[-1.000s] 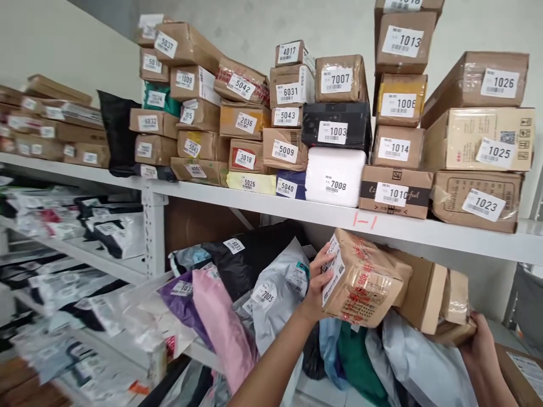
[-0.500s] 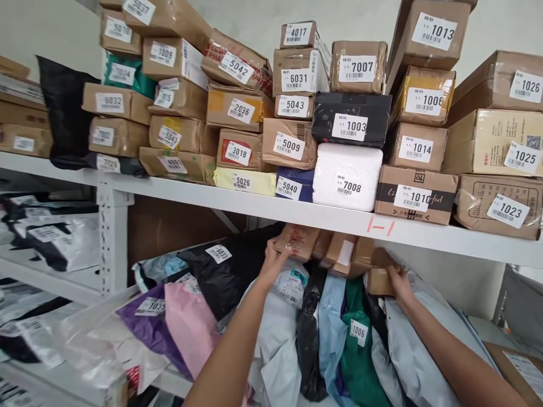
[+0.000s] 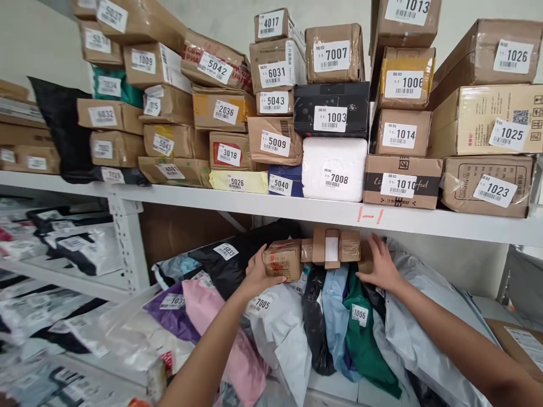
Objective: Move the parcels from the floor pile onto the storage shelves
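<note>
My left hand (image 3: pixel 257 275) grips the left end of a small cardboard box (image 3: pixel 283 261) with red print, thumb below and fingers behind. To its right, several more small cardboard boxes (image 3: pixel 350 246) stand in a row under the upper shelf, one with a white label (image 3: pixel 331 249). At the row's right end my right hand (image 3: pixel 380 265) is curved around a brown box (image 3: pixel 365 258), thumb low and fingers higher; the hand partly hides this box. Beneath the row lie a white bag (image 3: pixel 278 333) marked 7005, a black bag (image 3: pixel 318 322), a light blue bag (image 3: pixel 335 316) and a green bag (image 3: pixel 367 350).
Labelled boxes are stacked on the upper white shelf (image 3: pixel 254 205) just above my hands. Left of the row lie a large black bag (image 3: pixel 241 249), a purple bag (image 3: pixel 169 314) and a pink bag (image 3: pixel 229 339). A grey bag (image 3: pixel 428 316) lies by my right forearm.
The row of small boxes has come into straighter line and faces me more. My left hand has shifted lower on its box. The label 7005 now shows, and the view has moved.
</note>
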`<state>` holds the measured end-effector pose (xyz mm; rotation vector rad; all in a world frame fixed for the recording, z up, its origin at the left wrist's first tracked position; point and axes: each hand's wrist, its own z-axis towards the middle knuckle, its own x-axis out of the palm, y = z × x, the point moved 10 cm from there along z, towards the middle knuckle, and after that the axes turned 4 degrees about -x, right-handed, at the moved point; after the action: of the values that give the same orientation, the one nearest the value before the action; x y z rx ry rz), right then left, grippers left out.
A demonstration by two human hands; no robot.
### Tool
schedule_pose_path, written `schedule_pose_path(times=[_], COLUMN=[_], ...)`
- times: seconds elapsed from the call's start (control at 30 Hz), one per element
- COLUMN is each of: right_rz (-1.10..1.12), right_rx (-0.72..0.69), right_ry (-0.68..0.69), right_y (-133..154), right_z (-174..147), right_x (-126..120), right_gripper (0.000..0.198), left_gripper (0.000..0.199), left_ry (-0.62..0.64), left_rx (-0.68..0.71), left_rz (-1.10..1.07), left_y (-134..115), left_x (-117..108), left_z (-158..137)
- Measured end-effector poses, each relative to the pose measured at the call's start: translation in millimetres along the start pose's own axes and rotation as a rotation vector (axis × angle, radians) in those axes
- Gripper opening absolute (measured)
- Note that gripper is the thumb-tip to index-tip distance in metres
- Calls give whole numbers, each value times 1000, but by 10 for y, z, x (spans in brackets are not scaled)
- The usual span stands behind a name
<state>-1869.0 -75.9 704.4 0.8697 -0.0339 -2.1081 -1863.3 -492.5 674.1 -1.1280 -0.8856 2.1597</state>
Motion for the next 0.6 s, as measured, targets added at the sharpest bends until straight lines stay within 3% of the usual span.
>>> schedule_pose_path(times=[0.03, 0.1, 0.17, 0.23, 0.33, 0.47, 0.53, 0.6], right_rz=[-48, -106, -129, -179, -250, -241, -235, -236], right_rx=[-96, -156, -120, -73, -98, -188, -184, -163], right_ry=[60, 141, 171, 198, 280, 353, 354, 353], right_y=[213, 507, 685, 807, 981, 1107, 1096, 1084], right_z=[93, 314, 528, 625, 468, 120, 75, 87], right_x=[59, 166, 250, 349, 552, 671, 605, 488], right_gripper=[119, 123, 123, 112, 95, 104, 110, 109], left_gripper=[129, 132, 135, 133, 111, 87, 85, 82], left_ry=[-17, -39, -58, -78, -105, -210, -229, -151], left_rx=[-6, -36, -25, 71, 177, 210, 366, 567], left_rz=[64, 163, 234, 250, 240, 339, 370, 391], left_y=[-31, -97, -213, -401, -617, -800, -1011, -1223], left_x=[-18, -46, -58, -44, -13, -44, 16, 206], left_z=[-41, -122, -201, -291, -442, -547, -560, -560])
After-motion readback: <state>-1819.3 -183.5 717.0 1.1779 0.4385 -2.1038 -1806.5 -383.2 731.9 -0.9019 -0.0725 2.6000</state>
